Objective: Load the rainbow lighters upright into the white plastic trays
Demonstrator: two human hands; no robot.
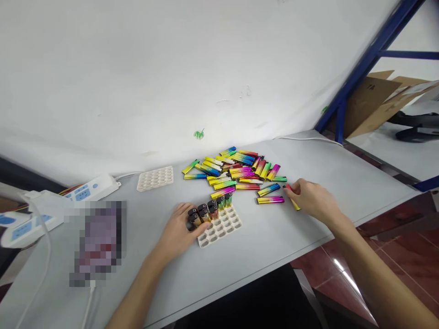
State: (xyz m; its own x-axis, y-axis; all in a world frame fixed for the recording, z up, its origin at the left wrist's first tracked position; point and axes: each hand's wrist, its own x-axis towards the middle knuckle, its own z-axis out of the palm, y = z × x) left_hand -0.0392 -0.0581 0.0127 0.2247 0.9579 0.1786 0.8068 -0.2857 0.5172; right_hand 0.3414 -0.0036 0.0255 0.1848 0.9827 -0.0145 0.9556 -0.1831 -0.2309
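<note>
Several lighters [213, 210] stand upright in the rear and left part of a white tray [222, 228] with oval holes; its front holes show bare. My left hand [181, 230] is curled round the left end of these lighters, touching them and the tray's edge. To the right, my right hand [307, 196] pinches a red and yellow lighter [295, 204] that slants close to the table top. A pile of colourful metallic lighters [240, 171] lies between the tray and the wall, and a yellow and purple lighter [270, 200] lies apart near my right hand.
A second white tray [155, 178] lies at the back left. Power strips [82, 194] with cables and a blurred, pixelated object [99, 242] are at the left. A blue metal frame [360, 68] and cardboard boxes [373, 103] stand at the right.
</note>
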